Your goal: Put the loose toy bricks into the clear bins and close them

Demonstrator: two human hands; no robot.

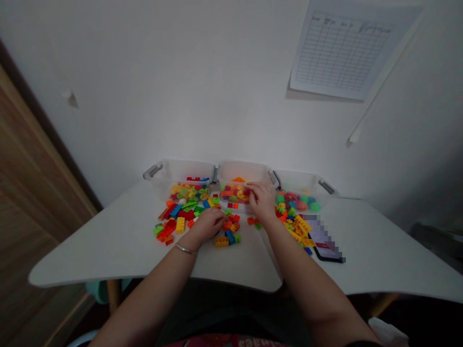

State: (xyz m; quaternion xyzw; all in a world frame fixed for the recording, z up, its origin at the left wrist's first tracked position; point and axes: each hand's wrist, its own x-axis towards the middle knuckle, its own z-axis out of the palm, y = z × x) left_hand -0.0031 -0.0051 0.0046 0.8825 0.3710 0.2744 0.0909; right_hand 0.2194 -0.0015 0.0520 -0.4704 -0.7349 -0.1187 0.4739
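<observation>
My left hand (209, 224) is low over the loose toy building bricks at the table's middle, its fingers curled together beside a cluster of orange-red bricks (231, 222). Whatever those fingers may hold is hidden. My right hand (262, 198) reaches over the front right of the middle clear plastic bin (242, 169), fingers stretched and apart, and no brick shows in its grasp. Red, yellow and orange pieces lie inside that bin. Just in front of my left hand are a yellow-orange brick (222, 241) and a blue brick (230, 236).
A left bin (188, 168) and a right bin (298, 179) flank the middle one, both holding colourful pieces. Loose bricks spread left, including a yellow brick (180, 225), and right, beside a phone (325, 241). The white table (108, 246) meets a wall with a printed sheet (347, 53).
</observation>
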